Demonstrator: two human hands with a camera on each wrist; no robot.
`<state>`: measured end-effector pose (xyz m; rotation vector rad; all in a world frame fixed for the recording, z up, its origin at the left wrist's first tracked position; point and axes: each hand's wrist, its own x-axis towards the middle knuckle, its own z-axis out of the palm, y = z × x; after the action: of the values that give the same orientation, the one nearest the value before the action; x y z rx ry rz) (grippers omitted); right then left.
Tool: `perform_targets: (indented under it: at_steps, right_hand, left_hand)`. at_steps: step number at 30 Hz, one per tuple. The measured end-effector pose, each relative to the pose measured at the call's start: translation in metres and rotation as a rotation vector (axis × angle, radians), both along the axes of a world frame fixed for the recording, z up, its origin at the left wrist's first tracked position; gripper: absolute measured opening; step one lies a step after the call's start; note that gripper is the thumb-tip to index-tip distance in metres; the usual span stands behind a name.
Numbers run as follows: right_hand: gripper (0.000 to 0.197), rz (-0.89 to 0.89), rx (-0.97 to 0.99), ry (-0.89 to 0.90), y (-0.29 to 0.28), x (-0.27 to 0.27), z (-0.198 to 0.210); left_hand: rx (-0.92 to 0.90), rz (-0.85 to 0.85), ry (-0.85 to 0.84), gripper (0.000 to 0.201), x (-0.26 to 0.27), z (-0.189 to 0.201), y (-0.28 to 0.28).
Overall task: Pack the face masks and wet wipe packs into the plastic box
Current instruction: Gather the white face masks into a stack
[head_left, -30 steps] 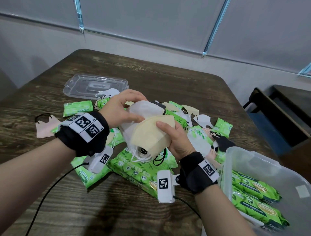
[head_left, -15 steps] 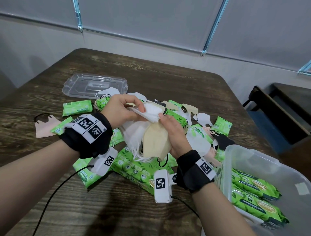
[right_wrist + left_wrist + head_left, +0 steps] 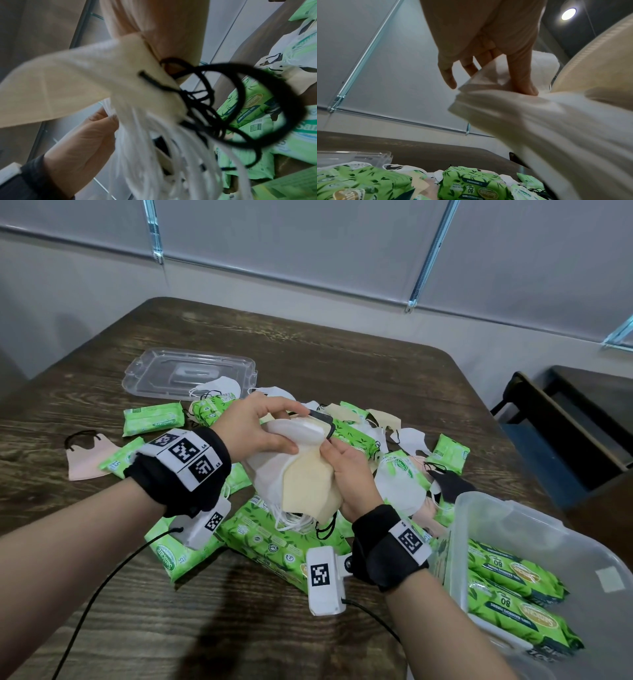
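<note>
A stack of face masks (image 3: 301,477), white ones with a cream one in front, is held upright above the pile between both hands. My left hand (image 3: 263,426) grips the top of the stack (image 3: 513,108), thumb on the near face. My right hand (image 3: 349,474) grips the right side, with white and black ear loops (image 3: 240,105) hanging below the stack. Green wet wipe packs (image 3: 274,539) and loose masks (image 3: 404,487) lie scattered on the table. The clear plastic box (image 3: 513,529) at the lower right holds large green wipe packs (image 3: 513,573).
The box's clear lid (image 3: 191,371) lies at the back left of the wooden table (image 3: 342,364). A pink mask (image 3: 85,460) lies alone at the left. A dark bench (image 3: 565,419) stands right of the table. A cable (image 3: 96,601) trails from my left wrist.
The mask stack has turned from lying flat to standing upright. My left hand has shifted onto its top edge, and my right hand has slid up along its right side.
</note>
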<state>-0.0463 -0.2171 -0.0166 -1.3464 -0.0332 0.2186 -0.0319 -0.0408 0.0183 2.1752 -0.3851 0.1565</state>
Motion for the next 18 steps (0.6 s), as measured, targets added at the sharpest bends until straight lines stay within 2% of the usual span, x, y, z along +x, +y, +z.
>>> perform_targets:
  at_steps: [4, 11, 15, 18]
  right_hand:
    - [0.016, -0.004, -0.039, -0.037, 0.002, -0.002, -0.002]
    - [0.020, -0.014, -0.089, -0.076, 0.002, -0.003, -0.005]
    - [0.021, -0.024, -0.082, -0.063, 0.002, -0.002, -0.006]
    - [0.019, -0.033, -0.063, -0.037, 0.001, -0.001, -0.006]
  left_hand:
    - [0.085, -0.009, -0.036, 0.054, 0.001, 0.002, 0.001]
    - [0.201, -0.023, 0.020, 0.057, 0.009, -0.002, 0.000]
    - [0.254, -0.042, 0.036, 0.047, 0.012, -0.002, -0.003]
    - [0.134, -0.088, 0.001, 0.032, 0.012, -0.005, -0.004]
